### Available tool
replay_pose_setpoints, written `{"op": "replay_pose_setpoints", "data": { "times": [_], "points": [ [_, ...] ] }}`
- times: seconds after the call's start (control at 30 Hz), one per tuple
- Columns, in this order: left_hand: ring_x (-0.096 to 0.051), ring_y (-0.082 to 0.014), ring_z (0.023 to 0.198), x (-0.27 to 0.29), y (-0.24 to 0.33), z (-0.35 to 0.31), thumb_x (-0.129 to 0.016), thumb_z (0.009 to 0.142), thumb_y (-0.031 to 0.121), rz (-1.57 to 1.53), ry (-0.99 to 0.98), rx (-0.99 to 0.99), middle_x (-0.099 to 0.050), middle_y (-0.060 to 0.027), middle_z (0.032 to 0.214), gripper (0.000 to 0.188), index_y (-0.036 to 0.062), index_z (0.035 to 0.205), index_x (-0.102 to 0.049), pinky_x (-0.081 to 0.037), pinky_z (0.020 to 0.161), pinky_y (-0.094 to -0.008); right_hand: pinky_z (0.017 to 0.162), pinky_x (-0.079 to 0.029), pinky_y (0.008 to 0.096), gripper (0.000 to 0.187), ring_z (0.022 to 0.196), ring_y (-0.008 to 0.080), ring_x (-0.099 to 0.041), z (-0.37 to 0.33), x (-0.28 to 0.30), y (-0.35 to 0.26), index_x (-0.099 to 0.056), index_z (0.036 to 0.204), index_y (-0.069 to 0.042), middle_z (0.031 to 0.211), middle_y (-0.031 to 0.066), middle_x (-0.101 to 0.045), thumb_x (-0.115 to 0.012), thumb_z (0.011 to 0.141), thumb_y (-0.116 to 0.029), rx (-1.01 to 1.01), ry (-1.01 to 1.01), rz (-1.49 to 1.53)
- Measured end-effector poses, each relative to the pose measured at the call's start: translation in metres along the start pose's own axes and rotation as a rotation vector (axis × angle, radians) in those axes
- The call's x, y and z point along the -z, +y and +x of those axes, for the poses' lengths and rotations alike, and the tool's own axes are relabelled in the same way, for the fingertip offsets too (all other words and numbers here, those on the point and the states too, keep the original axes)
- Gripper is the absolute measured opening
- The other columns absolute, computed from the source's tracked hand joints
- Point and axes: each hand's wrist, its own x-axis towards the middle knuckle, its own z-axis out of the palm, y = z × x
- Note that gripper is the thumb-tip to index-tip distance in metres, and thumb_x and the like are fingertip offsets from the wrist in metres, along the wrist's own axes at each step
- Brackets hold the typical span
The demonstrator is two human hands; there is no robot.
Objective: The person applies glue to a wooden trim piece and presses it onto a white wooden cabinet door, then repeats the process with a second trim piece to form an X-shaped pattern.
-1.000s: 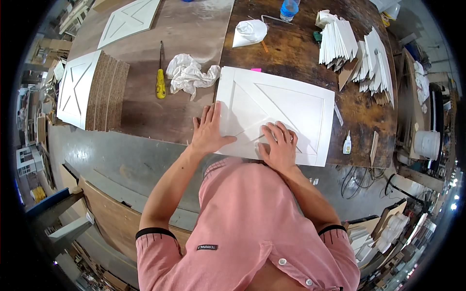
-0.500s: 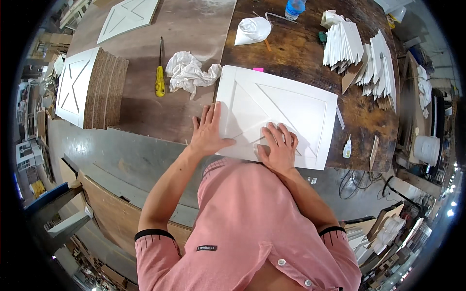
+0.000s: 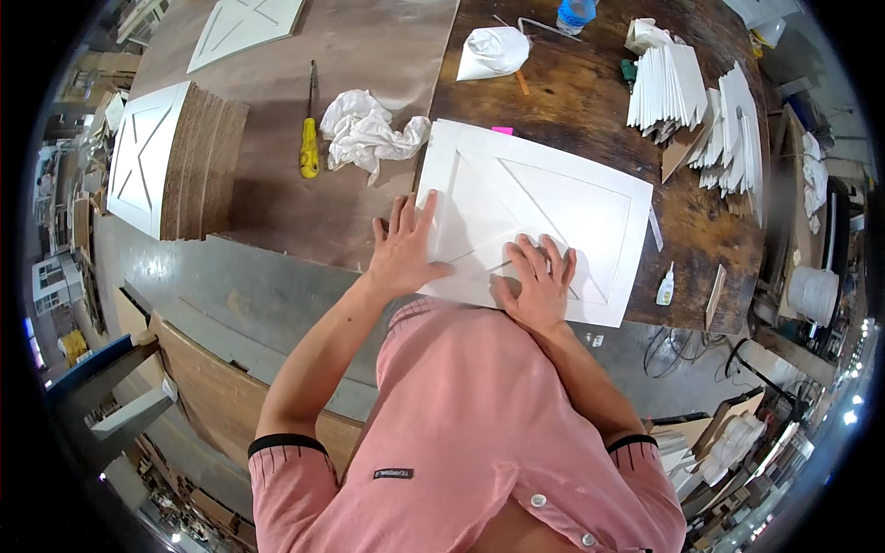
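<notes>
A white panel point(image 3: 581, 198) with a raised frame and slanting strips lies flat at the table's near edge, against my body. My left hand point(image 3: 403, 251) spreads over its left edge, the fingers apart and the thumb on the panel's face. My right hand point(image 3: 537, 281) rests on the panel's lower middle, fingers bent a little and spread, with nothing visible in its grasp. Part of a slanting strip is hidden under the right hand. Just beyond the panel's top edge a bit of pink point(image 3: 502, 130) shows.
Left: a stack of panels point(image 3: 198, 166), a yellow-handled screwdriver point(image 3: 309, 147), a crumpled white cloth point(image 3: 369, 134), another panel point(image 3: 241, 32). Right: bundled white strips point(image 3: 668, 88), a small glue bottle point(image 3: 666, 286). Far side: a white bag point(image 3: 493, 52), a blue-banded container point(image 3: 575, 14).
The whole view has shifted slightly, so the table things sit a little further right. Both hands keep nearly the same places on the panel.
</notes>
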Motion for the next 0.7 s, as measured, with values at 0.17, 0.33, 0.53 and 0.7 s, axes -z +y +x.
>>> {"op": "replay_pose_setpoints", "data": {
  "times": [0.17, 0.33, 0.53, 0.7],
  "points": [
    [-0.014, -0.0556, 0.157, 0.008, 0.009, 0.005, -0.091, 0.072, 0.045, 0.022, -0.027, -0.012, -0.02, -0.034, 0.166, 0.133, 0.0192, 0.171, -0.005, -0.022, 0.116, -0.0781, 0.125, -0.014, 0.0653, 0.053, 0.15, 0.0302, -0.034, -0.001, -0.006, 0.004, -0.068, 0.136, -0.017, 0.152, -0.0009, -0.054, -0.079, 0.088, -0.037, 0.017, 0.036, -0.008],
    [-0.015, -0.0593, 0.154, 0.011, 0.015, 0.012, -0.092, 0.072, 0.044, 0.094, -0.095, 0.01, -0.019, -0.04, 0.163, 0.137, 0.0221, 0.171, 0.0, -0.023, 0.117, -0.0776, 0.125, -0.014, 0.0652, 0.055, 0.15, 0.0299, -0.034, -0.002, -0.007, 0.006, -0.066, 0.137, -0.018, 0.152, -0.0007, -0.055, -0.079, 0.087, -0.036, 0.04, 0.07, -0.006],
    [-0.014, -0.0593, 0.154, 0.018, 0.023, 0.014, -0.092, 0.073, 0.047, 0.139, -0.153, 0.037, -0.019, -0.0419, 0.162, 0.139, 0.0212, 0.171, 0.003, -0.022, 0.117, -0.0768, 0.126, -0.014, 0.0649, 0.057, 0.15, 0.0301, -0.035, -0.002, -0.01, 0.007, -0.065, 0.138, -0.018, 0.152, -0.0006, -0.055, -0.082, 0.085, -0.032, 0.064, 0.096, -0.023],
    [-0.016, -0.0596, 0.154, 0.016, 0.02, 0.014, -0.092, 0.073, 0.048, 0.147, -0.149, 0.033, -0.021, -0.0442, 0.16, 0.14, 0.0209, 0.171, 0.004, -0.021, 0.118, -0.0761, 0.126, -0.013, 0.0641, 0.059, 0.151, 0.0297, -0.033, -0.002, -0.009, 0.006, -0.065, 0.138, -0.018, 0.152, -0.0005, -0.054, -0.084, 0.084, -0.03, 0.057, 0.098, -0.001]
  ]
}}
